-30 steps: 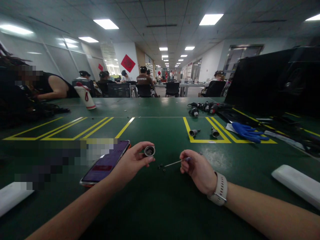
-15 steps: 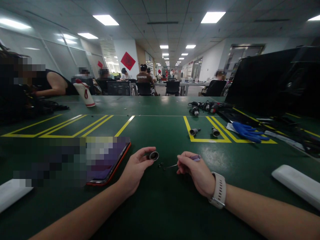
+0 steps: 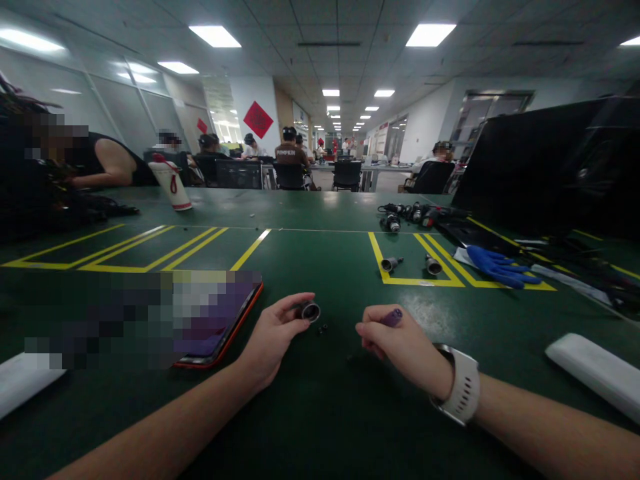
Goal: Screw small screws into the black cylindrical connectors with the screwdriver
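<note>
My left hand (image 3: 280, 330) pinches a short, hollow metal cylinder (image 3: 311, 311) between thumb and fingers, its round open end tilted towards me. Just right of it, several tiny dark pieces (image 3: 323, 329) lie on the green table. My right hand (image 3: 383, 333), with a pale watch on its wrist, is closed around a slim tool with a purple handle (image 3: 393, 317). The handle's end sticks up above the fingers. Its shaft and tip cannot be made out now.
A tablet in an orange case (image 3: 220, 327) lies left of my left hand. Two metal fittings, one (image 3: 389, 265) and another (image 3: 433, 265), sit inside yellow tape. Further right are a blue glove (image 3: 500, 265) and a white bar (image 3: 595, 373). A paper cup (image 3: 173, 183) stands far left.
My right hand has turned and shifted slightly right, away from the tiny pieces. The tool's thin metal shaft, visible before, no longer shows. My left hand has barely moved.
</note>
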The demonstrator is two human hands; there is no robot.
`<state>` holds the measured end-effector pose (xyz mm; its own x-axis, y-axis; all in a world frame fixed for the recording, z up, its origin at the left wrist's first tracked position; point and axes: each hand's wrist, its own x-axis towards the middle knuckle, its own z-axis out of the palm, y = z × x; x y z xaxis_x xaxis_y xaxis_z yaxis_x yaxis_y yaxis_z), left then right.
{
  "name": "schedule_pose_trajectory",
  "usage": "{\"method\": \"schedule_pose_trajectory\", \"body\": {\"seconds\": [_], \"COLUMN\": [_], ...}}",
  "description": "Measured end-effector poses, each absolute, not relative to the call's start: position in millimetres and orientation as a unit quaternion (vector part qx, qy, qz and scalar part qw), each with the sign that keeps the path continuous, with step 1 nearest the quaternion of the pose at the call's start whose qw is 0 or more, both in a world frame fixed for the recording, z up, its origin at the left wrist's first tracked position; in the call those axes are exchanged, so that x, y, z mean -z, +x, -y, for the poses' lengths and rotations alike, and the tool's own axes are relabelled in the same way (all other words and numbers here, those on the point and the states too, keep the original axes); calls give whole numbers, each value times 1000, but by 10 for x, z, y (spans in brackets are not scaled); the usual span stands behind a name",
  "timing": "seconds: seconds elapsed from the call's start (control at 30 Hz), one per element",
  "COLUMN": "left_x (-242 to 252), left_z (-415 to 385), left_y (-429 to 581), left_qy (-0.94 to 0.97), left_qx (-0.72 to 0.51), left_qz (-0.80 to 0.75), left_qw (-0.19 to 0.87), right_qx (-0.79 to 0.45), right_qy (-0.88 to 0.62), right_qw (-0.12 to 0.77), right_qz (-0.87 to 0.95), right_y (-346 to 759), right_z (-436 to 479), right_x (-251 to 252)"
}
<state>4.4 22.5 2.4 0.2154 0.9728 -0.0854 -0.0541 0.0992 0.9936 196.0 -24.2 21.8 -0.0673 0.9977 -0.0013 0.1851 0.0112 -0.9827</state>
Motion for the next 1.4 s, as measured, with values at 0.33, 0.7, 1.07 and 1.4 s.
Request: {"method": "schedule_pose_trajectory", "body": {"seconds": [0.33, 0.7, 1.07, 1.4], "left_x": [-29, 1, 41, 10], "left_z": [-223, -218, -229, -200], "left_y": [35, 39, 49, 81], "left_qy": [510, 517, 547, 541], "left_qx": [-440, -445, -456, -469], "left_qz": [-461, -445, -436, -445], "left_qw": [578, 580, 550, 539], "right_qx": [-444, -332, -276, -258], "right_qy": [-457, -426, -417, -412], "right_qw": [488, 404, 378, 360], "right_qz": [597, 738, 779, 796], "right_y": [1912, 1843, 1829, 1821], "right_z": [305, 368, 382, 407], "right_x": [-83, -54, -24, -31]}}
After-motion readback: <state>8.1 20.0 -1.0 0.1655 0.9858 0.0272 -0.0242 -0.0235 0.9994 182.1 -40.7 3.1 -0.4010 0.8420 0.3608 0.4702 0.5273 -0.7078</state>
